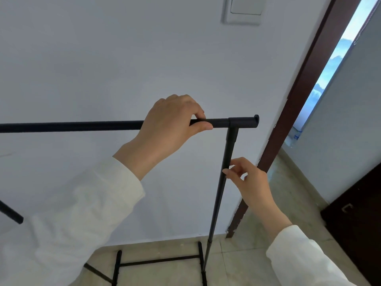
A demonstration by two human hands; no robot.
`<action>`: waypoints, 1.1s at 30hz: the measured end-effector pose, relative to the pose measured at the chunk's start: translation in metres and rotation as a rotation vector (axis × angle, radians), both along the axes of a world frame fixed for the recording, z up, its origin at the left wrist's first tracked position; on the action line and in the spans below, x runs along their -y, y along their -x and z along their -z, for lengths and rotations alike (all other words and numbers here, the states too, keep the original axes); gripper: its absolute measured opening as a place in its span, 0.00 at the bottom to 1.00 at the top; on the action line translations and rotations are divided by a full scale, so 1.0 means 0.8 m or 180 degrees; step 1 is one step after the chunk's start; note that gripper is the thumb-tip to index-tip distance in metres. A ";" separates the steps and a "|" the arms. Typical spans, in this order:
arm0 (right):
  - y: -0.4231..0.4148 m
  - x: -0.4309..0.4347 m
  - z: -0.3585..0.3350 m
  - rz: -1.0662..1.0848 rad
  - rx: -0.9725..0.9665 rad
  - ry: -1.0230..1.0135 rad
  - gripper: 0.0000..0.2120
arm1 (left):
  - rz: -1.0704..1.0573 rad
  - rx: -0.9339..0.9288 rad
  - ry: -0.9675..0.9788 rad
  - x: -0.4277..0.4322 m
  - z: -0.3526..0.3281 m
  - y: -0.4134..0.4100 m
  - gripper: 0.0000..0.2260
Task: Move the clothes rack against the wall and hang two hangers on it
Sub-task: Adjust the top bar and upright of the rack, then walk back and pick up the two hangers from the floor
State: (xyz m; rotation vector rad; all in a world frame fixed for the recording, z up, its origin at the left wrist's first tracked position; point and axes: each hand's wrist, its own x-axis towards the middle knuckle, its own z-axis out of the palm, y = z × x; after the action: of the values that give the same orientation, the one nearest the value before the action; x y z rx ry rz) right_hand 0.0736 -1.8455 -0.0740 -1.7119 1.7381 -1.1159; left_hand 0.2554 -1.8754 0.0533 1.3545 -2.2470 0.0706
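A black clothes rack stands close to the white wall, its top bar running level across the view. My left hand is closed around the top bar near its right end. The right upright post drops from a T-joint to the base bars on the floor. My right hand is beside that post at mid height, fingers loosely curled, fingertips touching or almost touching it. No hangers are in view.
A dark brown door frame stands right of the rack, with an opening behind it. A dark door or cabinet is at lower right. A wall switch plate sits high on the wall. The floor is beige tile.
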 end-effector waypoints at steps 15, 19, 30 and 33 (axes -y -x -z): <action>-0.001 -0.052 -0.021 0.0827 0.0975 -0.0333 0.10 | 0.0942 -0.0562 -0.0567 -0.009 -0.019 0.005 0.10; 0.002 -0.110 -0.017 0.1443 0.1498 -0.0246 0.07 | 0.1766 -0.1458 -0.0951 -0.040 -0.008 0.036 0.06; 0.030 -0.447 0.012 0.3617 0.2126 0.0456 0.03 | 0.3074 -0.1057 -0.3580 -0.289 0.126 0.210 0.06; 0.015 -0.578 0.020 0.4296 0.2254 0.0641 0.03 | 0.3416 -0.0788 -0.3993 -0.423 0.150 0.237 0.08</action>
State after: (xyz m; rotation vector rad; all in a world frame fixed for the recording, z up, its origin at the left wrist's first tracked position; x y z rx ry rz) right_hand 0.0614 -1.3829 -0.0901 0.1433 2.1864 -2.0756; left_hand 0.0656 -1.5371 -0.0667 0.2703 -2.4545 -1.9514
